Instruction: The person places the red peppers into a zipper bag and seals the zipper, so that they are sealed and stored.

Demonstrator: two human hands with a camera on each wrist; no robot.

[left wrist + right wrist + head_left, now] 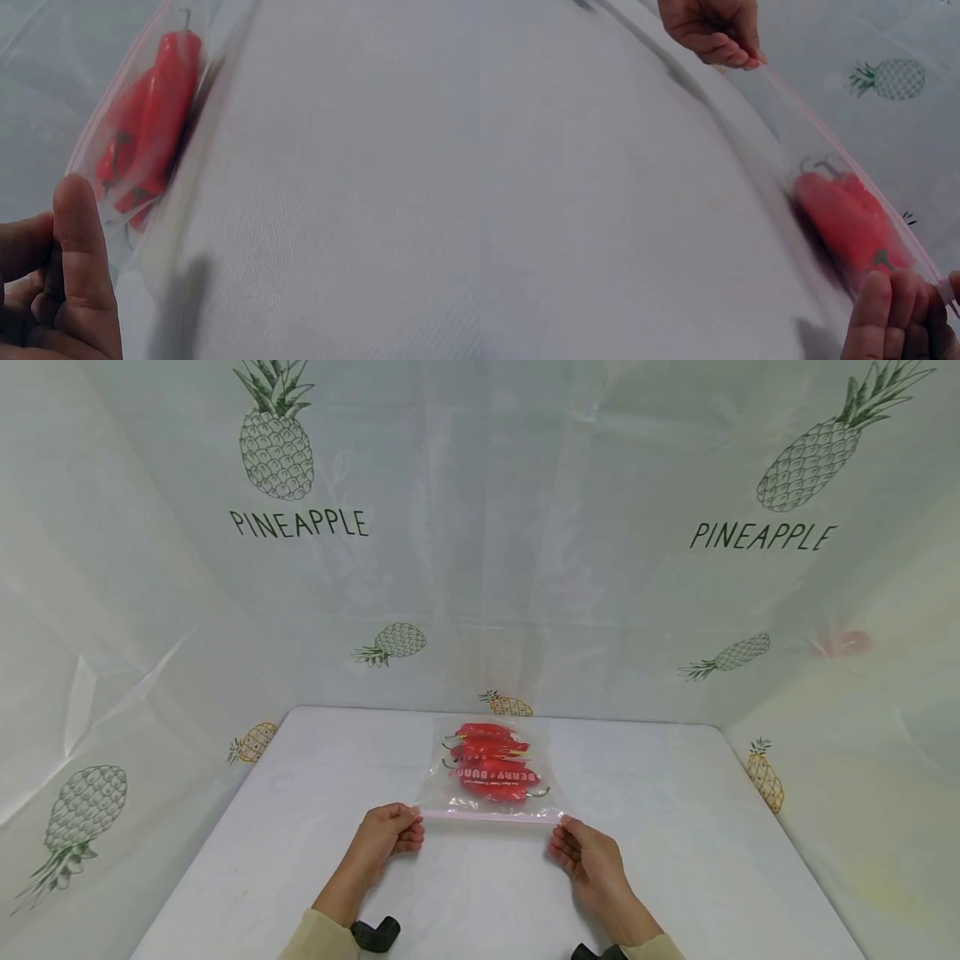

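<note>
A clear zip bag with a pink seal strip lies on the white table, its opening edge toward the person. Several red chili peppers with green stems are inside it, behind white printed lettering. My left hand pinches the left end of the seal strip between thumb and finger. At the strip's other end, my right hand pinches the corner. Stretched between both hands, the strip runs straight and slightly raised off the table. In the right wrist view, the slider sits by the right hand's fingers.
The white table extends on both sides of the bag. A pale curtain printed with pineapples stands behind and along the sides. Black wrist straps show at the cuffs. A blurred red shape shows through the curtain at right.
</note>
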